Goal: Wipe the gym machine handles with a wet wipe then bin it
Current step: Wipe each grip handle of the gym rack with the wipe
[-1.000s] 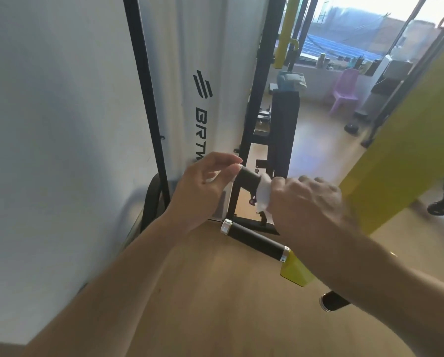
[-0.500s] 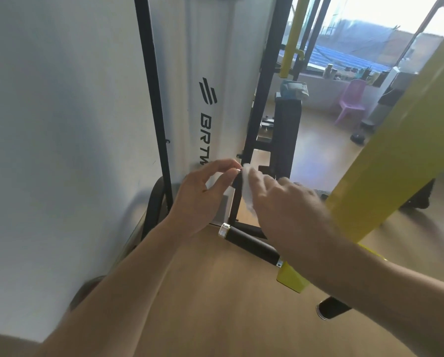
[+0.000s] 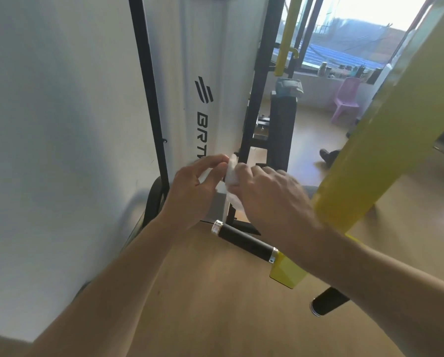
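Item: wet wipe (image 3: 231, 176), white, crumpled, held up between my two hands just in front of the black upright of the machine. Right hand (image 3: 270, 194): fingers closed round the wipe, most of the sheet bunched under them, a tail hanging below the knuckles. Left hand (image 3: 192, 186): thumb and forefinger pinching toward the wipe's left edge; whether they grip it or only touch it I cannot tell. The handle under the wipe is hidden by my right hand. Item: lower handle (image 3: 245, 244), black grip with silver end caps, fixed to a yellow bracket (image 3: 288, 274), below my hands and bare of any wipe. Item: second black handle (image 3: 327, 304), lower right, partly behind my right forearm. Item: yellow arm (image 3: 385, 140) of the machine, slanting down at right. Step in hand, by my reading: wiping, at the outer end of the upper grip, or refolding the wipe there. Next move calls for a fresh face of the wipe, then a closed wrap round the lower handle and a draw along it cap to cap. No bin in view.
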